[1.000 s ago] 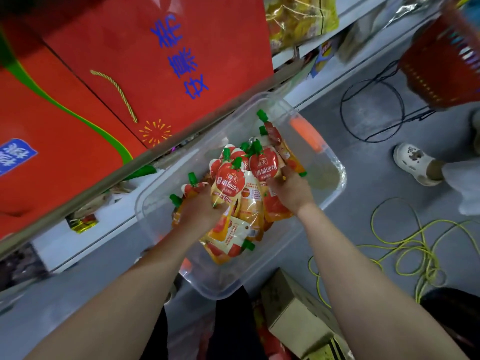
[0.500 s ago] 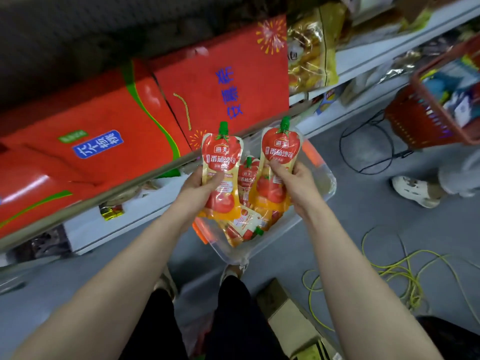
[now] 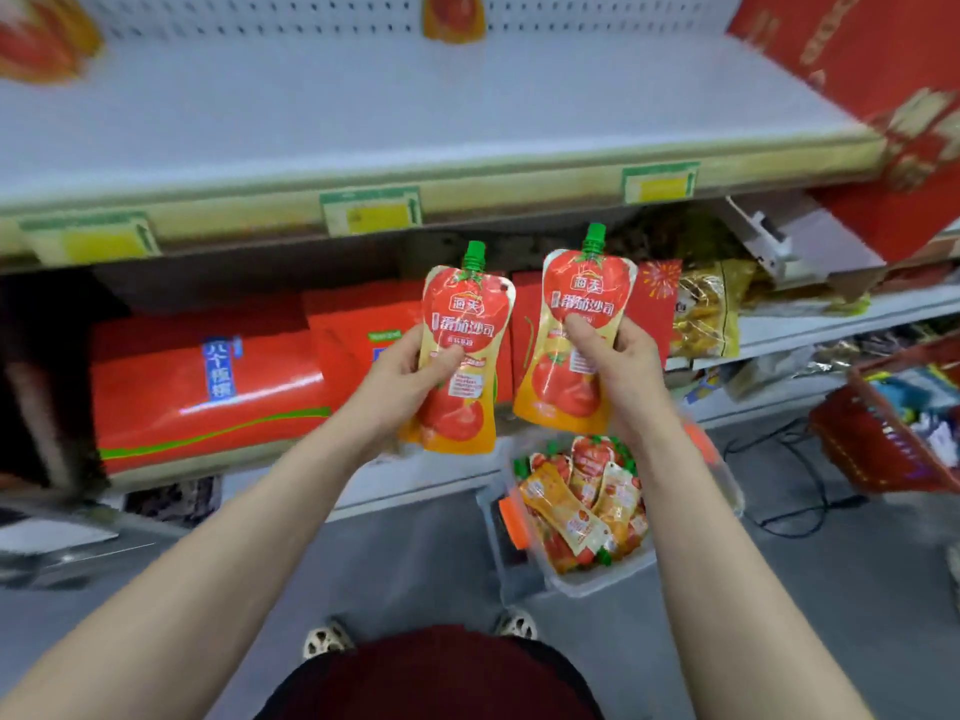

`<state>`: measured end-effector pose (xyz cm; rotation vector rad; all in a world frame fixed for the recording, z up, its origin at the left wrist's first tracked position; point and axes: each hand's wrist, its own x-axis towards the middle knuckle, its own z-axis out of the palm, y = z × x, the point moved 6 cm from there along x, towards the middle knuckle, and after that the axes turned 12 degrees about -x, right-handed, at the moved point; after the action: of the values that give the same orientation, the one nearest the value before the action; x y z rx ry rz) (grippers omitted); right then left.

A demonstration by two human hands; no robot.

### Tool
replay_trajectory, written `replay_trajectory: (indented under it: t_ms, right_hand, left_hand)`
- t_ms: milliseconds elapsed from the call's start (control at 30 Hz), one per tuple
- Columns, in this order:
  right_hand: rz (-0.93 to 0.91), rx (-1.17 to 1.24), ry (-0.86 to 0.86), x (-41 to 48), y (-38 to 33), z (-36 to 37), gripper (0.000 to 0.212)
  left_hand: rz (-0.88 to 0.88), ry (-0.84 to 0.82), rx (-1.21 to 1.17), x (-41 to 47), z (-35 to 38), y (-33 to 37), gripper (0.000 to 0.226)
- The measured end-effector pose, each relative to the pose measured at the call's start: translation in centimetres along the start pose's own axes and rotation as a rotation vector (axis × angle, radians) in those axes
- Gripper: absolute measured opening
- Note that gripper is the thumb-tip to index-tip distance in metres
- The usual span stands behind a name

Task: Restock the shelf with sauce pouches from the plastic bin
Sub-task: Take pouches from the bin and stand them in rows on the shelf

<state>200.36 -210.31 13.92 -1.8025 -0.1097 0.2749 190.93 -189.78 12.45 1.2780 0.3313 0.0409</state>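
My left hand [image 3: 397, 374] grips a red and orange tomato sauce pouch [image 3: 462, 324] with a green cap, held upright. Beside it my right hand [image 3: 621, 358] grips a second pouch [image 3: 579, 304] of the same kind, also upright. Both pouches hang in front of the shelf edge, just below the white shelf [image 3: 363, 122]. A pouch [image 3: 453, 15] stands at the back of that shelf and a blurred one [image 3: 41, 39] sits at its far left. The clear plastic bin [image 3: 587, 582] lies on the floor below my right forearm with several pouches [image 3: 582, 506] inside.
Yellow price tags [image 3: 371, 213] line the shelf edge. Red gift boxes [image 3: 208, 376] fill the shelf below, with another red box [image 3: 883, 96] at the upper right. A red shopping basket [image 3: 883, 444] and black cables [image 3: 795, 491] lie on the grey floor to the right.
Both hands lifted a pouch each out of the bin and raised them towards the white shelf. My view tilted up, so the upper shelf now shows and the bin sits lower.
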Motion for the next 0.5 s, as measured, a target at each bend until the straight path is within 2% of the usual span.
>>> replay_trajectory:
  t_ms: [200, 400, 500]
  right_hand:
    - [-0.220, 0.013, -0.050, -0.5, -10.8, 9.0, 0.012]
    - [-0.386, 0.037, -0.176, 0.2, -19.9, 20.4, 0.012]
    - [-0.436, 0.023, -0.200, 1.0, -23.8, 25.3, 0.013]
  left_hand:
    - [0.234, 0.044, -0.036, -3.5, -8.6, 10.6, 0.030]
    - [0.423, 0.225, -0.130, -5.8, -20.0, 19.1, 0.020]
    - [0.488, 0.354, -0.149, -6.7, -25.8, 21.9, 0.027]
